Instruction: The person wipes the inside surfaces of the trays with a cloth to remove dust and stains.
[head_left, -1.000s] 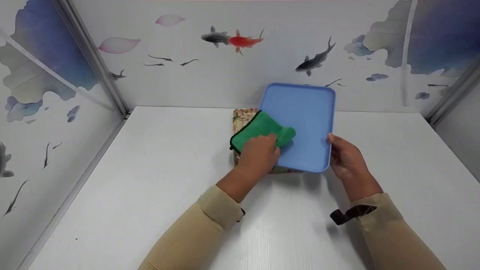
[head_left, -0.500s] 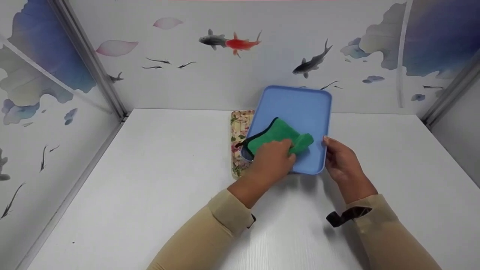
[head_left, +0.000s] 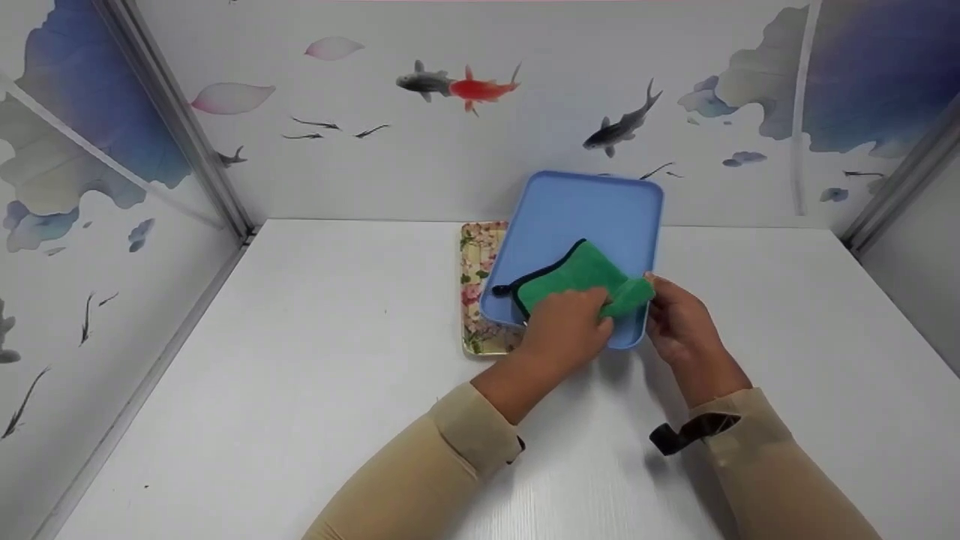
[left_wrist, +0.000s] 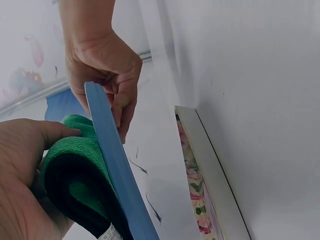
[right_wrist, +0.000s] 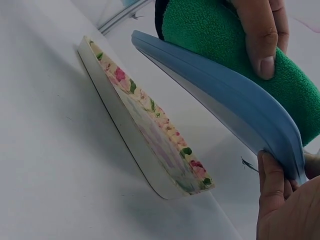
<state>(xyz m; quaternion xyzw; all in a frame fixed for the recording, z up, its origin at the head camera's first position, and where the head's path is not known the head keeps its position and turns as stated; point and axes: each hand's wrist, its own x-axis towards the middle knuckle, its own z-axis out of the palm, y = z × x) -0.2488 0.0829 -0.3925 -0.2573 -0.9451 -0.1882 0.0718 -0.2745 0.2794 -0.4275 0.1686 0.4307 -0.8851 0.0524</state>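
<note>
A blue tray [head_left: 577, 210] is held tilted above the table, its right edge pinched by my right hand [head_left: 686, 322]. My left hand [head_left: 566, 330] grips a green cloth [head_left: 574, 274] with a black border and presses it on the tray's face, toward the lower right. One bunched end of the cloth reaches the tray's right rim, close to the right thumb. In the left wrist view the folded cloth [left_wrist: 75, 150] lies against the tray [left_wrist: 115, 160]. From the right wrist view, right fingers [right_wrist: 272, 180] support the tray's underside.
A flower-patterned tray [head_left: 480, 300] lies on the white table [head_left: 300, 375], partly covered from above by the blue tray and apart from it. Behind the table stands a white wall [head_left: 360, 172] painted with fish. Another wall [head_left: 75, 262] borders the left side.
My left hand has slid the green cloth rightward across the blue tray, from its left edge to its right rim. The tray's lower left has come into sight; the right hand keeps its hold.
</note>
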